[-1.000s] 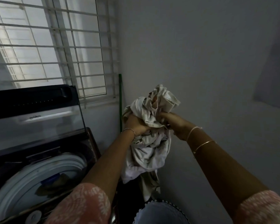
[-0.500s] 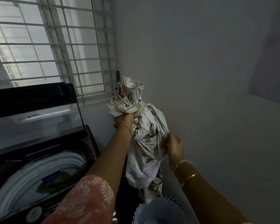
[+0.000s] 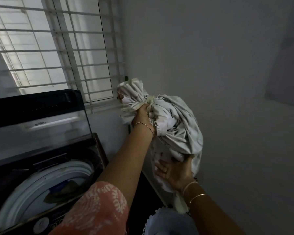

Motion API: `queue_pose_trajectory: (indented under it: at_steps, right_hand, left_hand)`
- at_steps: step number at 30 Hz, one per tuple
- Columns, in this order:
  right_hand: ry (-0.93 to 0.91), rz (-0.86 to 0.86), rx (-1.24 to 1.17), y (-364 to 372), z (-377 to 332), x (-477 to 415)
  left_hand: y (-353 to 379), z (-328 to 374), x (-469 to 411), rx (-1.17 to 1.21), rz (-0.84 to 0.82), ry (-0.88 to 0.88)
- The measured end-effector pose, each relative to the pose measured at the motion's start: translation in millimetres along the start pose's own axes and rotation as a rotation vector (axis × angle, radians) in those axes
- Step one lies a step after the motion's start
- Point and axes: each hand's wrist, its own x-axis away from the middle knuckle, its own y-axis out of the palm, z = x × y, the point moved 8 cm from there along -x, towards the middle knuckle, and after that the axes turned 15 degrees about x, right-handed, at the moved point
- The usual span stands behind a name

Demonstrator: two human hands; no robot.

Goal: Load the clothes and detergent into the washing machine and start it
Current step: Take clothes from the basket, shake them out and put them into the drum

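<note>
Head view: we take the washing machine as our landmark, low on the left with its dark lid raised upright against the barred window behind it. Its white drum ring is open to us, and some dark clothing already lies inside. In front of the machine our left arm in a pink patterned sleeve reaches up and to the right. To the right of the machine, higher than its lid top, our left hand is clenched around the gathered neck of a pale bundle of cloth, a thin chain at the wrist. The bundle hangs in the air against the grey wall, clear of the drum and well to the machine's right. Below it our right hand cups the underside of the cloth, fingers spread and pressed into the fabric, with bangles on the wrist. Lower still, right of the machine's front, we see the rim of a pale blue basket.
</note>
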Motion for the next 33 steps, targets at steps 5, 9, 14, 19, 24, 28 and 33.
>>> queue_pose_trajectory:
  at_steps: [5,9,14,19,24,28,33]
  right_hand:
    - [-0.229,0.085,-0.148,-13,-48,10]
    - [-0.355,0.052,-0.339,-43,-79,1]
    - [-0.227,0.054,-0.399,-69,-88,-4]
    - [-0.152,0.053,-0.006,-35,-95,2]
    - [-0.199,0.162,0.352,-9,-111,-6]
    - [-0.433,0.381,0.640,0,-146,-1]
    - [-0.800,0.393,1.058,56,-179,27]
  left_hand:
    - [-2,13,-3,0.006,-0.057,-0.029]
    - [-25,36,-10,-0.096,-0.003,-0.021]
    - [-56,65,-26,-0.433,0.064,0.078]
    - [-49,67,-11,-0.635,-0.014,0.161]
    - [-51,61,-11,-0.843,-0.017,0.188]
    - [-62,72,-14,-1.004,0.124,0.338]
    - [-74,65,-12,-1.139,0.165,0.369]
